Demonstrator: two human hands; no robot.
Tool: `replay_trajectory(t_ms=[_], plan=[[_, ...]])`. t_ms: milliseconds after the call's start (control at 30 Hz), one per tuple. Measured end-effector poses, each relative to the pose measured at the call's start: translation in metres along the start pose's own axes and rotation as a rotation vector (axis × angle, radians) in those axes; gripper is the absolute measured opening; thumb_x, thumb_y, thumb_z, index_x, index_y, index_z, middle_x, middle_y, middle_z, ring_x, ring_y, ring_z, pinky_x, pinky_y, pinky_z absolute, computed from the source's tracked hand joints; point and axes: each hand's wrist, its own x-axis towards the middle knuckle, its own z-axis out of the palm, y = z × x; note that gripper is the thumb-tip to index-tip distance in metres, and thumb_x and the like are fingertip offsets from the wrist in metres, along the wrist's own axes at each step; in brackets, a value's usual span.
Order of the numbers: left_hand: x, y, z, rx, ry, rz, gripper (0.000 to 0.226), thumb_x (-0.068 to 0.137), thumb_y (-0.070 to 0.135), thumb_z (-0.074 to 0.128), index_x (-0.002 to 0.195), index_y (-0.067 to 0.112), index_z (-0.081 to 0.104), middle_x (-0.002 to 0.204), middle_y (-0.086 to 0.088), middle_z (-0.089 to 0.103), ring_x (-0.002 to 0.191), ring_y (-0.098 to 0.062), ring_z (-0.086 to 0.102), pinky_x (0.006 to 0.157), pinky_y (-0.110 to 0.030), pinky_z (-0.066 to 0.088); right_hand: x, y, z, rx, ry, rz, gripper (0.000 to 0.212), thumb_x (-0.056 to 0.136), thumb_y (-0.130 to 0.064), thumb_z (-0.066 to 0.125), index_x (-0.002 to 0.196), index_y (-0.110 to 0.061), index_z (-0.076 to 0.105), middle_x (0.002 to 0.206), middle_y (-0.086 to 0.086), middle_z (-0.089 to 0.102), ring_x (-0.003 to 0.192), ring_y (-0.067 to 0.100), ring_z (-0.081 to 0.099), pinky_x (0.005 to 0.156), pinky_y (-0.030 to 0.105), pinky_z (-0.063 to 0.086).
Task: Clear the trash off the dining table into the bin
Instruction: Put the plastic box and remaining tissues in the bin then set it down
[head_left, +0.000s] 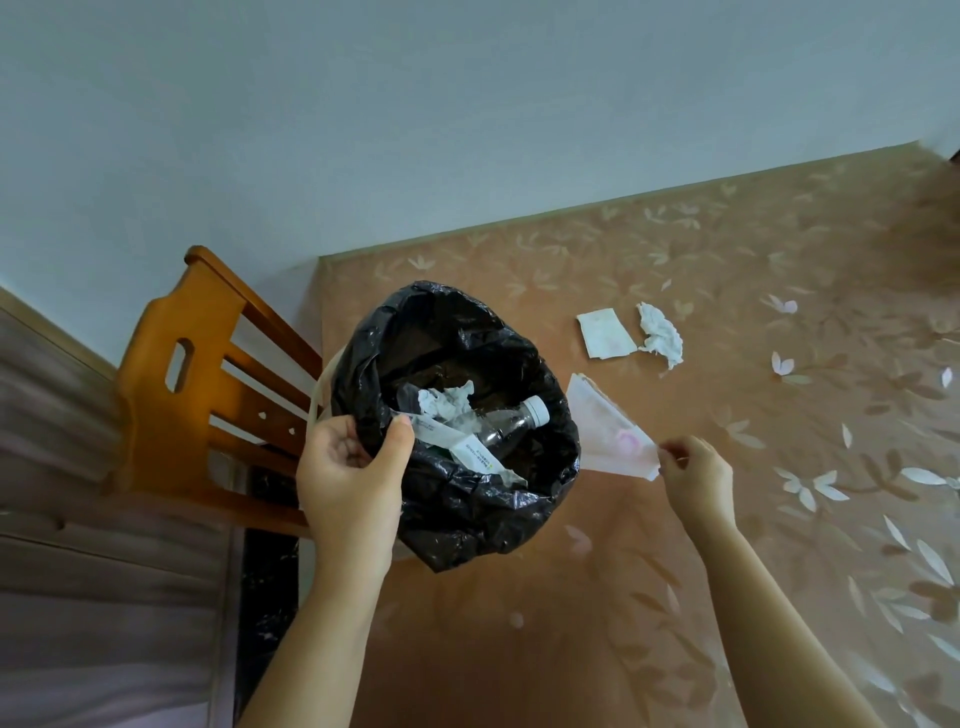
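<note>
Home dining area: floral-clothed table (675, 260), wooden chair (208, 364), plain wall (363, 130)

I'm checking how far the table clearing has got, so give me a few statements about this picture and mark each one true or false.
1. The left hand grips the rim of the bin. True.
2. The right hand is empty. False: its fingers pinch a pinkish paper napkin.
3. A plastic bottle lies inside the bin. True.
4. The table has no trash left on it. False: a flat wrapper and a crumpled tissue still lie there.
5. The bin has a white bag in it. False: the bag is black.
</note>
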Motion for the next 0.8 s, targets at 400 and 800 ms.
replay_trajectory(t_ms=[400,800], plan=[[0.001,-0.002,-0.051,-0.026,-0.032,-0.105,0.013,0.076,0.02,0.07,0.072,0.023,0.058,0.076,-0.001,0.065,0.072,-0.016,0.064,0.065,-0.033,0.05,-0.072,-0.086,-0.041,0.2,0.263,-0.246,0.009,0.081,-0.003,0.056,0.079,-0.009,0.063,0.073,-0.001,0.056,0.065,0.005,0.051,0.061,0.002,0.036],[-0.009,0.007,-0.07,-0.014,-0.165,-0.108,0.014,0.076,0.023,0.07,0.079,0.015,0.059,0.078,-0.008,0.066,0.072,-0.021,0.064,0.062,-0.035,0.051,-0.119,-0.158,-0.039,0.057,-0.039,-0.573,0.011,0.079,0.002,0.06,0.077,-0.008,0.064,0.076,-0.001,0.058,0.066,0.002,0.051,0.061,0.006,0.039]])
